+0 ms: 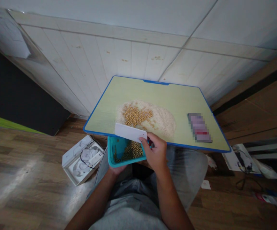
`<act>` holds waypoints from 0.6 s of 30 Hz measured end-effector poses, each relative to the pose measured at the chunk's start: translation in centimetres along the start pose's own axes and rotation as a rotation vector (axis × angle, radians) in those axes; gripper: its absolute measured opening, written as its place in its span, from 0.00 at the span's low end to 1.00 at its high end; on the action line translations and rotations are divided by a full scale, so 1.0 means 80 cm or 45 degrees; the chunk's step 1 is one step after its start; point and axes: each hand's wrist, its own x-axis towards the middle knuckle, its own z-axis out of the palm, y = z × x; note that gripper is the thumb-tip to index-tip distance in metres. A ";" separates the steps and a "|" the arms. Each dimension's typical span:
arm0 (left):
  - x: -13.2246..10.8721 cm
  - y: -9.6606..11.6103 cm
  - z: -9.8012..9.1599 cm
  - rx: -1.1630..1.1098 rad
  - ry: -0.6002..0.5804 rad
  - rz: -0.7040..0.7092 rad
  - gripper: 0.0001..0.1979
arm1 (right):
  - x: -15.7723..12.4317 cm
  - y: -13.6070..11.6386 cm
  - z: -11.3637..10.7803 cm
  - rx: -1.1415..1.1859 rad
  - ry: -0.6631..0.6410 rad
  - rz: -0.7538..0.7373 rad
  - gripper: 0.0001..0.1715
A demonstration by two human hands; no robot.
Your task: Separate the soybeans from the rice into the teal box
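Note:
A pale green board with a blue edge point(157, 92) lies in front of me, carrying a pile of white rice point(162, 121) with a patch of soybeans point(135, 115) on it. My right hand point(154, 151) pinches a white plastic card point(128, 132), which rests at the board's near edge. Below that edge, my left hand point(116, 170) supports a teal plastic tray point(111, 150) from underneath. Soybeans point(131, 151) lie inside the tray. The hand and card hide part of the tray. A pixelated flat object point(199, 127) lies on the board's right side.
An open white box with a dark cable point(82, 159) sits on the wooden floor at left. Papers and cables point(241, 161) lie at right, beside cardboard point(253, 108). White panelling rises behind the board, and my grey-clothed lap lies below it.

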 end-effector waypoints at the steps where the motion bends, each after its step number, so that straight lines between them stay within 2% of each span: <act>1: 0.001 -0.001 -0.003 0.014 0.017 0.009 0.35 | 0.001 0.001 0.000 -0.008 0.010 0.007 0.11; 5: 0.007 -0.003 -0.021 0.059 0.065 0.062 0.34 | -0.001 0.004 -0.007 -0.042 0.063 0.037 0.11; 10: 0.007 -0.003 -0.037 0.074 -0.058 -0.061 0.35 | -0.008 0.018 -0.024 -0.062 0.224 0.131 0.11; 15: -0.002 -0.005 -0.026 0.115 -0.058 -0.073 0.34 | -0.013 0.037 -0.044 -0.022 0.418 0.227 0.14; 18: -0.008 -0.009 -0.013 0.221 -0.214 -0.047 0.30 | -0.013 0.043 -0.053 0.007 0.467 0.234 0.15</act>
